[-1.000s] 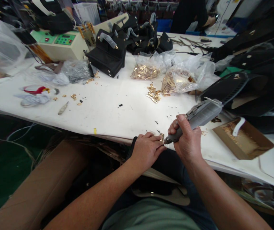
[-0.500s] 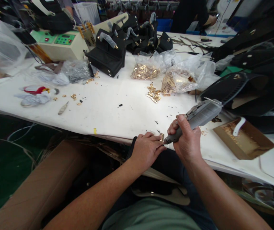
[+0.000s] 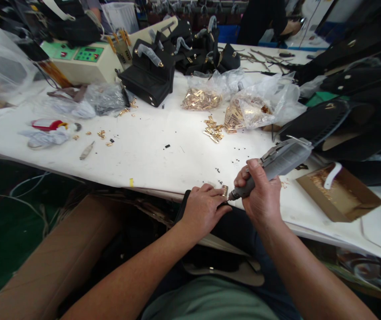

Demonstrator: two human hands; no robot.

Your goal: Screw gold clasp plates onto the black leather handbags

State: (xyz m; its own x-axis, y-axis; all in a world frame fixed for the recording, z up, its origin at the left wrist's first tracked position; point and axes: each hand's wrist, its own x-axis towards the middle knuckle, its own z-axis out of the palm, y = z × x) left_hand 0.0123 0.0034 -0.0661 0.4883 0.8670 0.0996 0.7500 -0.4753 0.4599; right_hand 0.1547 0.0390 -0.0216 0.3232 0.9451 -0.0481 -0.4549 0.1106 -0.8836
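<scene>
My right hand [image 3: 262, 191] is wrapped around a grey electric screwdriver [image 3: 283, 159], its thumb along the top. The tool slants down to the left, and its tip is beside a small gold metal plate [image 3: 225, 190]. My left hand [image 3: 204, 206] is closed over a black bag piece [image 3: 233, 224] at the table's front edge. Its fingers press at the gold plate, and the thumb is set a little apart below. Most of what lies under the left palm is hidden. Tiny black screws [image 3: 220, 182] are scattered just beyond the fingertips.
Loose gold plates [image 3: 213, 130] lie before plastic bags of gold fittings [image 3: 202, 98]. A cardboard tray [image 3: 357, 202] of small gold parts stands right. Black handbags [image 3: 150, 82] and a machine with green panels [image 3: 100, 66] are behind. A person's arm [image 3: 290, 29] shows at the far side.
My left thumb has opened slightly away from the fingers, showing a dark gap. The screwdriver and my right hand have shifted a touch to the right.
</scene>
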